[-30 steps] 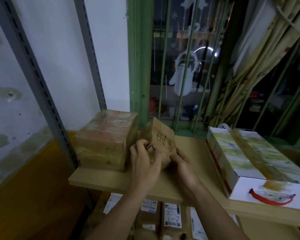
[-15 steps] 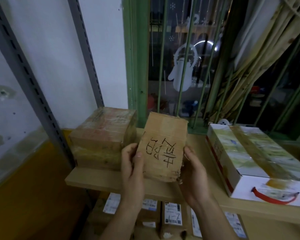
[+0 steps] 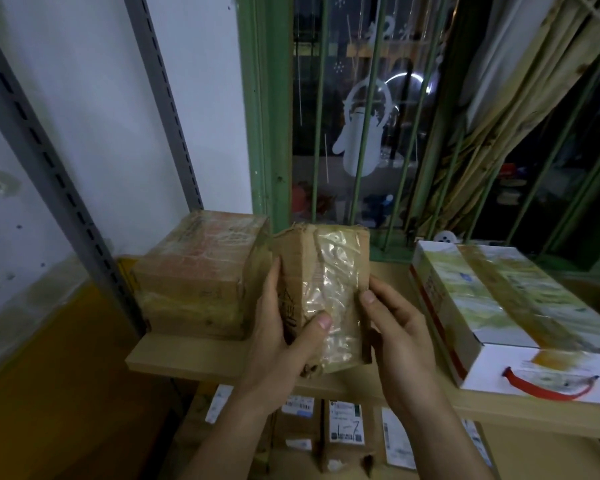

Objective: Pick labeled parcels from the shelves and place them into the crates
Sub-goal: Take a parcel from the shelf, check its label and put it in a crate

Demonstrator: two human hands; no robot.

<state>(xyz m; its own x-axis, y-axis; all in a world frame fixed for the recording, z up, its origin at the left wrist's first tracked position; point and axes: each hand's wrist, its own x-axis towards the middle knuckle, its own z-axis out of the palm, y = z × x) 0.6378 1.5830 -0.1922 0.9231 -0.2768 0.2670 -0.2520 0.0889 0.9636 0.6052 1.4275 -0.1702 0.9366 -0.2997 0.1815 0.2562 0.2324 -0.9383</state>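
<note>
Both hands are on a small taped cardboard parcel (image 3: 326, 299), held up over the wooden shelf (image 3: 194, 362). Left hand (image 3: 281, 344) wraps it, thumb on the tape; right hand (image 3: 399, 327) pinches the other edge. A bigger taped box (image 3: 201, 275) sits just left

The small parcel (image 3: 329, 292) is rough, scuffed brown cardboard, its front strapped with wide clear tape, glossy and crinkled. At its 9 o'clock the bigger carton (image 3: 194, 278) is cardboard too, wrapped in shiny tape. At 3 o'clock the white box (image 3: 492, 306) looks like smooth coated card, with a red plastic-looking handle (image 3: 551, 396). The shelf board (image 3: 201, 356) beneath is matt pale wood; the uprights (image 3: 45, 157) at 10 o'clock are dull grey metal.
</note>
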